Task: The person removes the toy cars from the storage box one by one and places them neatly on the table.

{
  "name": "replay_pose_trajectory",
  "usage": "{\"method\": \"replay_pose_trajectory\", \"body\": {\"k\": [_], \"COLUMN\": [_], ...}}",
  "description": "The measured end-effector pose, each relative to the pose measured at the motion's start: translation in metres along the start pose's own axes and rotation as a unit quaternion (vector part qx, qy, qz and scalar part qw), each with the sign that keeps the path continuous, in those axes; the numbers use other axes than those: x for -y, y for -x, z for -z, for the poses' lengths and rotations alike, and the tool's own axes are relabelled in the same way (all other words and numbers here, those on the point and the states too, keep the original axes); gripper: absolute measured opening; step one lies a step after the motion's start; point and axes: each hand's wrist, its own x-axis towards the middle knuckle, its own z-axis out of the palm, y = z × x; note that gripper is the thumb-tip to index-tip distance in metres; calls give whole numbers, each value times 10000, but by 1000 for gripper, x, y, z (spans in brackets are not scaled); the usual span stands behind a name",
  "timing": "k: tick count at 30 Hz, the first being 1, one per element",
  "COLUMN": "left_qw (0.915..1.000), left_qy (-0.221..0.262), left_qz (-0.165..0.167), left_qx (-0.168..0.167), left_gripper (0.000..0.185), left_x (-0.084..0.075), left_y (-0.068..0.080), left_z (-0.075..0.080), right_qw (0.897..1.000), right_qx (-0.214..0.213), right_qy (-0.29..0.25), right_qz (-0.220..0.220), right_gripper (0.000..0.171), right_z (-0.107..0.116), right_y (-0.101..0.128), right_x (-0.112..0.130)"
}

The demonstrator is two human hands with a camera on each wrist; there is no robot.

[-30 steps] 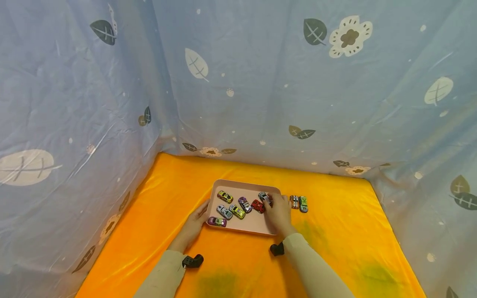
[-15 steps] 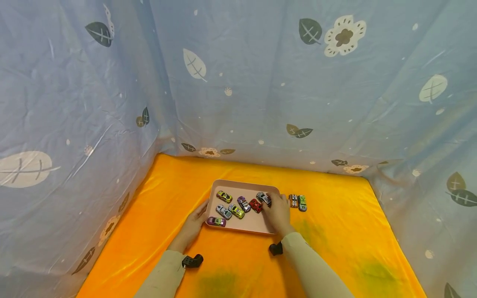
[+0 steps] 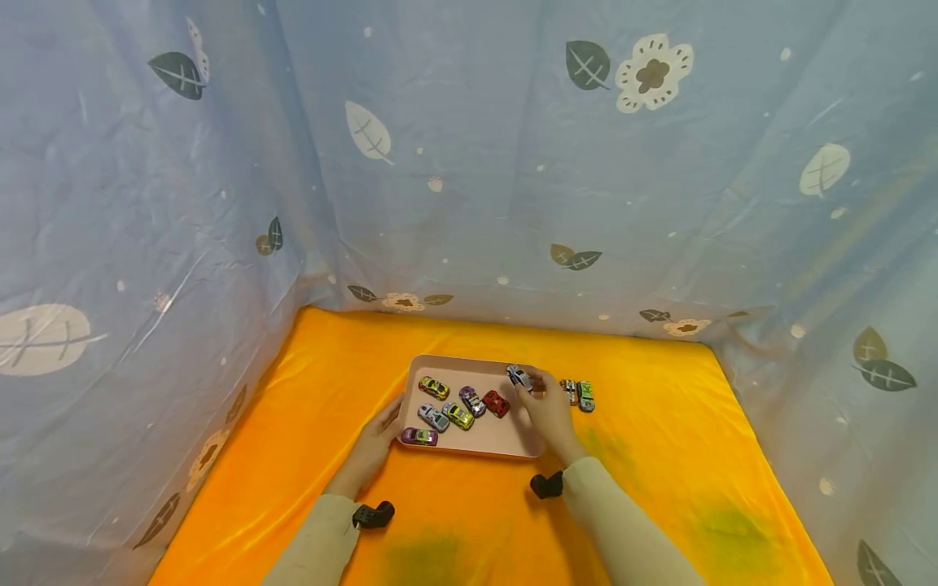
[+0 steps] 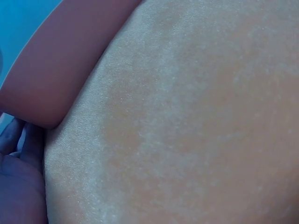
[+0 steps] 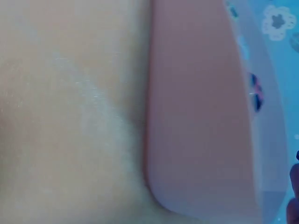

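A silver-and-black toy car [image 3: 519,377] is pinched between the fingers of my right hand [image 3: 553,419], raised over the back right corner of a shallow pink tray [image 3: 491,442]. My left hand [image 3: 372,443] rests against the tray's left side, its fingers by the outer wall; the left wrist view shows that hand [image 4: 21,172] beside the tray wall [image 4: 70,60]. Inside the tray lie a red car [image 3: 496,404], a purple-and-silver car [image 3: 472,401], a white car [image 3: 433,417], a magenta car [image 3: 419,437] and two yellow cars [image 3: 434,387].
Right of the tray, an orange-and-white car [image 3: 568,391] and a green car [image 3: 585,396] stand side by side on the orange cloth [image 3: 652,456]. A patterned blue-grey curtain [image 3: 469,220] borders the cloth at the back and both sides.
My right hand has lifted the silver-and-black toy car from the tray floor and tilted it. The left hand stays at the tray's side. The head view has shifted slightly.
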Motion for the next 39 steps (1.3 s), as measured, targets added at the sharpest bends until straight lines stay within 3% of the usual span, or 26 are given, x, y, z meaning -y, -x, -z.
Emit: {"method": "replay_pose_trajectory", "body": {"k": [4,10,18,27,39], "left_qw": [9999,9998,9998,9999,9999], "left_qy": [40,126,88,27,-12], "left_qz": [102,128,-91,-35,-87], "left_qx": [-14,22,132,138,141], "left_gripper": [49,50,51,51,52], "left_x": [-1,-3,2,3,3], "left_y": [2,2,-2,-2,-1], "left_z": [0,0,2,2,2], "right_qw": [9994,9989,9956,9924,9843], "right_qx": [-163,-330,-538,-812,-975], "right_qy": [-267,-257,-515,-222,-296], "right_qz": [-111,-223,-565,-899,-1440], "right_gripper": [40,42,43,47,53], "right_z": [9,29,52,79,105], "right_y": [0,2,4,7,10], "right_x": [1,-7,-28,-55,-81]}}
